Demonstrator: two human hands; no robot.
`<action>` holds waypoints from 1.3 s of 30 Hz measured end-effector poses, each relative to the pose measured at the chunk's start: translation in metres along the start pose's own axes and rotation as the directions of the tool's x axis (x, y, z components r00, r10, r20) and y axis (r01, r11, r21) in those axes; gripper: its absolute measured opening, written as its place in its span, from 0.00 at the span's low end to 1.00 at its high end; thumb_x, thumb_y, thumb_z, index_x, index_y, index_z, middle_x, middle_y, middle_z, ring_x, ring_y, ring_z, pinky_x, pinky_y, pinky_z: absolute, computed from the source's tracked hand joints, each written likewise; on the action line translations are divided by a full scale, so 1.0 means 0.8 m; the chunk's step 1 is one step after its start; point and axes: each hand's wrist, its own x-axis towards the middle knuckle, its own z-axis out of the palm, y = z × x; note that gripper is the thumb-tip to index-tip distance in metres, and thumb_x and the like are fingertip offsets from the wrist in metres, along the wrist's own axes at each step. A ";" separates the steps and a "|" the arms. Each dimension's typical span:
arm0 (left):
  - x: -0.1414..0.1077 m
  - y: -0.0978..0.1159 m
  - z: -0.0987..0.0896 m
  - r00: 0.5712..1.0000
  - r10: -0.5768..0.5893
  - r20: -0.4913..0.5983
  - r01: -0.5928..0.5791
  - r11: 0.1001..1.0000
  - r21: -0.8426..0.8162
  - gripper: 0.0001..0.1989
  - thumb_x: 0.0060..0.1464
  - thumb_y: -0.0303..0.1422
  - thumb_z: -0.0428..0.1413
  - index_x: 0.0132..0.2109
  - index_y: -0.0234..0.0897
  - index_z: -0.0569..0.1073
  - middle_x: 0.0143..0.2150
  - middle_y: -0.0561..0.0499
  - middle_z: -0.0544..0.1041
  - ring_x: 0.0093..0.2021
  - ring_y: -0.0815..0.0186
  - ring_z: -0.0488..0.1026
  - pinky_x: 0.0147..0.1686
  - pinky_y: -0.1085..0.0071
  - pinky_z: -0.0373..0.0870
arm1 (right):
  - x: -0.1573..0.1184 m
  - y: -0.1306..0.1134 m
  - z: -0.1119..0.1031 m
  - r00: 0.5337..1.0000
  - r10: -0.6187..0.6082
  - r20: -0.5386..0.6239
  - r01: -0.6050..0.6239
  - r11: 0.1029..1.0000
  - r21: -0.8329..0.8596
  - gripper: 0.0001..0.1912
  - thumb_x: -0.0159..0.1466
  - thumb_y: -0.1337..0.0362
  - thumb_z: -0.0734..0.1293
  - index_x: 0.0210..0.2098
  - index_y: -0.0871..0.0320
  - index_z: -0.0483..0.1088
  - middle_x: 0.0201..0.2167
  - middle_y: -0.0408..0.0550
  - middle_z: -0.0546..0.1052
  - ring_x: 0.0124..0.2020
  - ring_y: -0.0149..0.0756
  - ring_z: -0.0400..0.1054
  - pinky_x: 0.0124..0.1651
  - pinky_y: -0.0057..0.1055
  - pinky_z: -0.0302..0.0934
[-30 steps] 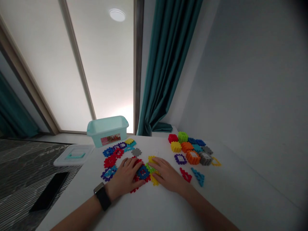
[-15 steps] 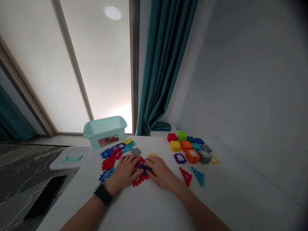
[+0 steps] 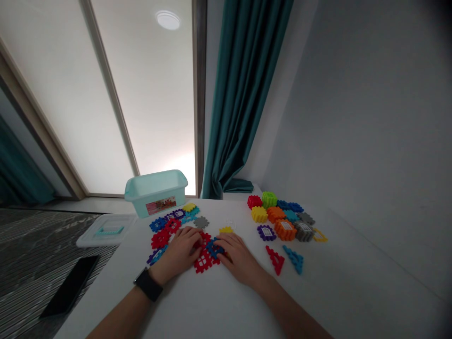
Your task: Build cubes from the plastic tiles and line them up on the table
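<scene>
A blue notched building piece (image 3: 213,248) sits over flat red notched building pieces (image 3: 203,262) in the middle of the white table. My right hand (image 3: 238,254) has its fingers and thumb closed on the right edge of the blue piece. To the left, my left hand (image 3: 181,249) rests beside the red pieces, thumb and fingers apart, with the fingertips at their left edge. A dark watch is on the left wrist. Behind the right fingers lies a yellow piece (image 3: 226,230). Some of the red pieces are hidden under the blue one and the hands.
Loose red pieces (image 3: 160,239) and other colours lie left of my hands. Stacked orange blocks (image 3: 285,230) and several more stand at right, with red (image 3: 275,260) and blue triangles (image 3: 293,259) nearer. A mint bin (image 3: 155,186), lid (image 3: 106,230) and black phone-like slab (image 3: 68,287) are at left.
My left hand has drawn back leftward from the blue piece, uncovering more of the red pieces. My right hand stays at the blue piece. The view has shifted slightly.
</scene>
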 end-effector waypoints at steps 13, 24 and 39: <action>0.002 -0.012 -0.011 0.992 0.023 -0.127 -0.023 1.000 -0.001 0.09 0.51 0.29 0.62 0.40 0.41 0.73 0.50 0.46 0.77 0.52 0.52 0.72 0.54 0.52 0.65 | -0.001 -0.002 -0.005 0.999 0.004 -0.040 -0.004 1.000 0.001 0.14 0.65 0.68 0.68 0.50 0.52 0.73 0.56 0.50 0.75 0.59 0.47 0.67 0.65 0.50 0.58; -0.002 0.009 -0.008 0.959 0.122 -0.257 -0.190 0.946 -0.261 0.12 0.54 0.25 0.61 0.45 0.40 0.72 0.51 0.46 0.75 0.53 0.57 0.72 0.54 0.60 0.69 | -0.003 -0.011 -0.012 0.981 -0.021 -0.193 0.043 0.993 0.107 0.25 0.63 0.69 0.68 0.60 0.53 0.65 0.59 0.52 0.72 0.62 0.45 0.64 0.65 0.49 0.60; -0.003 0.009 -0.001 0.966 0.135 -0.221 -0.168 0.976 -0.139 0.36 0.49 0.29 0.66 0.64 0.43 0.64 0.60 0.42 0.71 0.60 0.50 0.68 0.60 0.51 0.66 | -0.001 -0.012 -0.019 0.961 -0.070 -0.266 0.091 0.994 0.067 0.17 0.62 0.70 0.69 0.50 0.52 0.70 0.51 0.50 0.77 0.54 0.45 0.70 0.61 0.50 0.62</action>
